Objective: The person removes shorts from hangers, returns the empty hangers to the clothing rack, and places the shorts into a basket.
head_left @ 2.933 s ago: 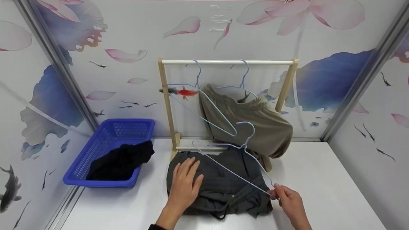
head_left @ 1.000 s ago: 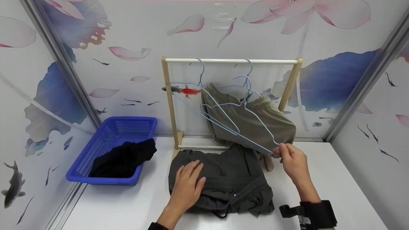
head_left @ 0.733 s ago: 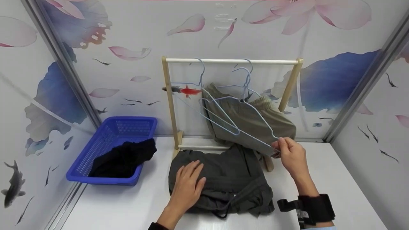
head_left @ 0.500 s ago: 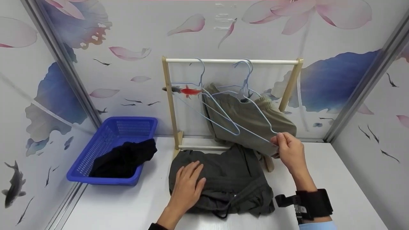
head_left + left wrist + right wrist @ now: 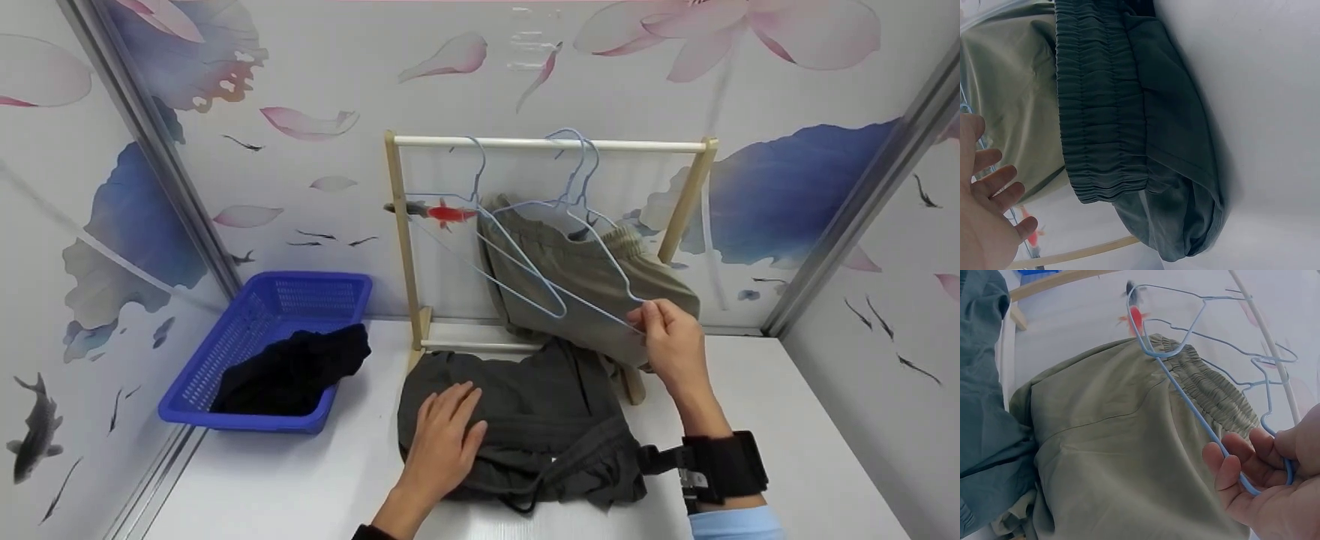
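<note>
My right hand (image 5: 671, 341) grips one lower corner of a light blue wire hanger (image 5: 1204, 424). The hanger's hook sits at the rack's white bar (image 5: 510, 142), just left of another hanger's hook. Olive-green shorts (image 5: 592, 270) with a gathered waistband hang behind it. My left hand (image 5: 442, 439) lies flat over dark grey drawstring pants (image 5: 525, 420), its fingers spread. These pants rest in a heap on the table at the rack's foot. In the left wrist view, their elastic waistband (image 5: 1103, 112) stands beyond my fingers (image 5: 999, 180).
Another blue hanger (image 5: 517, 240) hangs bare at the rack's left. A blue plastic basket (image 5: 247, 424) with a black garment (image 5: 289, 375) stands at the left. Printed wall panels close in the white table (image 5: 780, 450) at the back and sides.
My right hand has raised the hanger from over the dark pants, bringing its hook up to the rack's bar. My left hand has stayed on the pants.
</note>
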`<state>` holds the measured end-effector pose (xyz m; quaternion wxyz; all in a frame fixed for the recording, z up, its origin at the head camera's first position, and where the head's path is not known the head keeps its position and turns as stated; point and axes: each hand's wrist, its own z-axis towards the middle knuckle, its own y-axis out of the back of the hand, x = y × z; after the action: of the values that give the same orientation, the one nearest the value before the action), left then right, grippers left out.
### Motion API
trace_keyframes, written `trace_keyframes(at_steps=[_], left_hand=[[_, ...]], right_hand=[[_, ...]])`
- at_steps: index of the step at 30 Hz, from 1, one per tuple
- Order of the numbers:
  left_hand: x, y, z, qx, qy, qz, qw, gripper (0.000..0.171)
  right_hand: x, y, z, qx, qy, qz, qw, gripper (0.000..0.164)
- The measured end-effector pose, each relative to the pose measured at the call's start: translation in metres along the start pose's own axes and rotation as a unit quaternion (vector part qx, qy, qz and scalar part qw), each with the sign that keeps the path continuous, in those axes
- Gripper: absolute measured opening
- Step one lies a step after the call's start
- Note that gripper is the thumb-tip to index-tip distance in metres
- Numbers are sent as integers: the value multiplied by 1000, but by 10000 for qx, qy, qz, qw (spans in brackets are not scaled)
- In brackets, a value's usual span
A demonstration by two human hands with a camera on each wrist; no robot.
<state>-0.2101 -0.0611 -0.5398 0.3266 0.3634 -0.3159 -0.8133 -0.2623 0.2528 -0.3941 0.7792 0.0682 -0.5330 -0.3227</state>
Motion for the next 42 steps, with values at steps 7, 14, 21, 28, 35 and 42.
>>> trace_keyframes(at_steps=[7,14,21,28,35,42], left_hand=[[0,-1,-1,12,-17,-2,10000,43],[0,-1,-2,-12,-27,-40,10000,43],[-2,-3,-3,38,22,-78,10000,43],[-7,-3,-2,82,145,-230,9996,44],[-14,-1,1,-152,252,-377,9989,43],[-20,-1,-3,-427,538,-666,9954,43]], right_hand=[[1,-5,2,122,-17,-122,9998,30],[0,-9,1,255,7,-117,9996,31],[-8,-9,-5,633,143,-53,9979,29],[-19,-2,-14,1127,120,-475,9924,19],[-28,8,-21,1508,144,-762,9855,18],[-43,10,-38,1387,213,-642,9880,14]])
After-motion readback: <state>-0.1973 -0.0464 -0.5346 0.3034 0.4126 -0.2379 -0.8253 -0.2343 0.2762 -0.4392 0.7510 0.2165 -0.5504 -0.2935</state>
